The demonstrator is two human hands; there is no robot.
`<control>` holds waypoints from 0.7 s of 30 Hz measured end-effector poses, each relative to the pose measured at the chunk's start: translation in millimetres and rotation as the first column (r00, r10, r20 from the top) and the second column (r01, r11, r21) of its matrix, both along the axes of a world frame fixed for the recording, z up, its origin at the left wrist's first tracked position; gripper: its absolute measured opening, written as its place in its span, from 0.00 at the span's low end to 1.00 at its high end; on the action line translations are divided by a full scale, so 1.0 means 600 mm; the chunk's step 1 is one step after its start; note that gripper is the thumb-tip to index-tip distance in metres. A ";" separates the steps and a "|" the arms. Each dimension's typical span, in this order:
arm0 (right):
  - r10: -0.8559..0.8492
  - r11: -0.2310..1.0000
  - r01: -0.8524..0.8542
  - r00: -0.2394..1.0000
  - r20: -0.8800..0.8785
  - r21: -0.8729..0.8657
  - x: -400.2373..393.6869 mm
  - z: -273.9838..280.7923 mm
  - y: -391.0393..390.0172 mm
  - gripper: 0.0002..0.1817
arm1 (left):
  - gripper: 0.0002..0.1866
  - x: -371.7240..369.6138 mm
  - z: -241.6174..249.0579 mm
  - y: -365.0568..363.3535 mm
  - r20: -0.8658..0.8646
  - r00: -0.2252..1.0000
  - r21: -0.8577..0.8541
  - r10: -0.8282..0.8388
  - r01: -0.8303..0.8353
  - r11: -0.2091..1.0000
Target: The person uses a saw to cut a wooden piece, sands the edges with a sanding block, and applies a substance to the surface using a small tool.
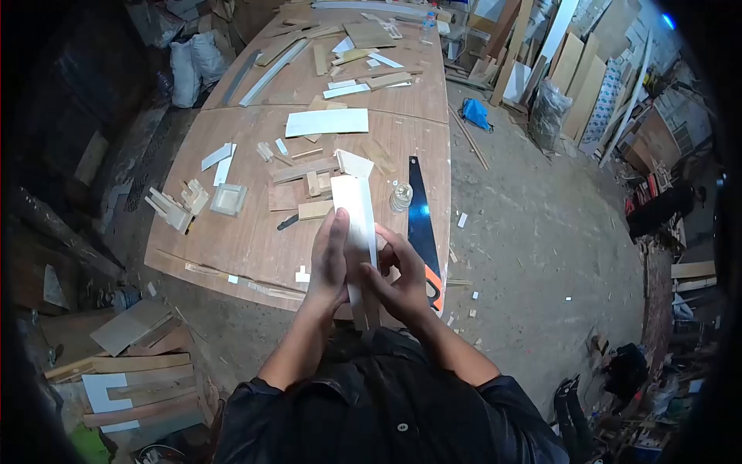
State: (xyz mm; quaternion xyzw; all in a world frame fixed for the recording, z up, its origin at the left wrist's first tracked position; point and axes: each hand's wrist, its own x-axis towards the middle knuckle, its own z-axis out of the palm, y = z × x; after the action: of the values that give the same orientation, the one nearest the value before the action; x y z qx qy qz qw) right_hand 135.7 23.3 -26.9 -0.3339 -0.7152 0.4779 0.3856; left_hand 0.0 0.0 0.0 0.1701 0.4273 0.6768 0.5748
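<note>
A long, narrow board with a white face (355, 210) points away from my body, held over the near edge of the wooden table (232, 251). My left hand (331, 259) presses against its left side, thumb along the white face. On the right side, my right hand (398, 278) grips the board with curled fingers. Just past the board's far end lies a pale angled wood piece (355, 163). To the right are a small glass jar (401, 197) and a handsaw (420, 220) with an orange and black handle.
Wood offcuts (305, 172) and a white panel (327, 122) lie on the table. Small wooden box pieces (229, 199) sit at the left. Boards (580, 85) lean at the right wall, and scrap wood (143, 379) is stacked on the floor at lower left.
</note>
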 end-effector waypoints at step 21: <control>-0.028 0.998 0.019 0.991 -0.127 -0.067 0.072 0.013 0.004 0.36 | 0.24 0.089 0.040 0.008 -0.120 0.992 0.097 0.036 -0.024 0.995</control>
State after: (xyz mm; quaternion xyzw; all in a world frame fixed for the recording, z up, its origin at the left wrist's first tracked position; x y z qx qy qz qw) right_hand 179.1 25.9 -19.4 -0.3234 -0.6689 0.5169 0.4252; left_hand 53.6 4.8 24.3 0.2319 0.4312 0.6934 0.5287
